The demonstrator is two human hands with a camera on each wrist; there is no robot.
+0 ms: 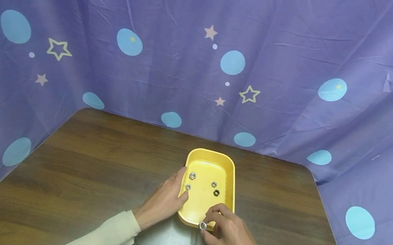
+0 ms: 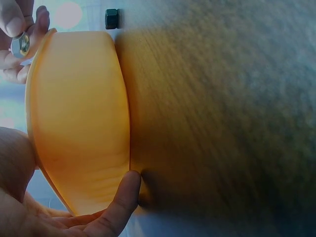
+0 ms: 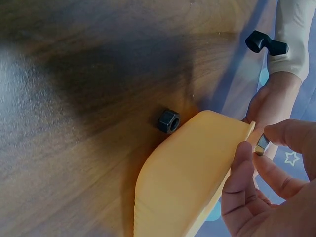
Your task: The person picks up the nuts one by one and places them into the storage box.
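Note:
A yellow tray (image 1: 199, 216) lies on the table. My left hand (image 1: 166, 197) grips its left wall, thumb over the rim and fingers along the outside. Between thumb and forefinger my right hand (image 1: 232, 230) pinches a silver hex nut (image 3: 262, 144), held above the tray's near rim. Inside, a larger silver nut (image 1: 190, 176) and a smaller silver nut (image 1: 186, 187) lie by the left wall. Farther right are another silver nut (image 1: 212, 184) and a dark nut (image 1: 214, 192). A black hex nut (image 3: 168, 121) sits on the table just outside the tray's near end.
The brown wooden table (image 1: 102, 159) extends on both sides of the tray. A purple curtain (image 1: 173, 74) with stars and blue dots hangs behind it and at both sides. A black fitting (image 3: 266, 43) is on the left sleeve.

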